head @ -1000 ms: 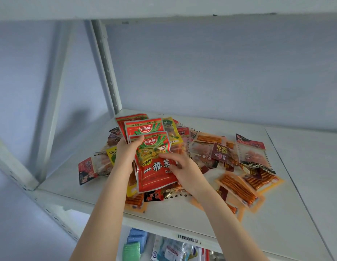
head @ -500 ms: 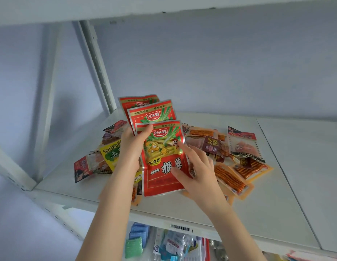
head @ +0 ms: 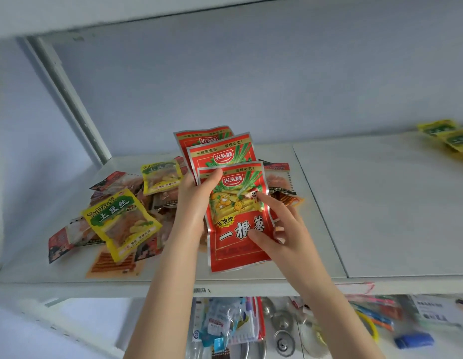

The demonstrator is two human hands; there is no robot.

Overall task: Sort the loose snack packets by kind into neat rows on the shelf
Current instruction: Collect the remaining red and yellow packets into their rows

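Three red snack packets (head: 233, 203) with green onion art are fanned out above the white shelf (head: 354, 216). My left hand (head: 194, 203) grips them at their left edge, thumb on the front packet. My right hand (head: 279, 229) holds the front packet at its right edge, thumb across its face. Beneath and to the left lies a loose pile of packets: two yellow ones (head: 121, 221), red-and-black ones (head: 59, 244) and clear orange ones with brown sticks (head: 111, 265). Two more yellow packets (head: 447, 133) lie at the far right of the shelf.
A grey upright post (head: 72, 99) stands at the shelf's back left. The shelf's right half is bare white board with a seam (head: 321, 211). A lower shelf holds blue sachets (head: 220, 325), metal strainers (head: 282, 338) and stationery (head: 375, 314).
Both hands have lifted the red packets up off the pile and a little to the right. The view has swung right, bringing the yellow packets at the far right into sight.
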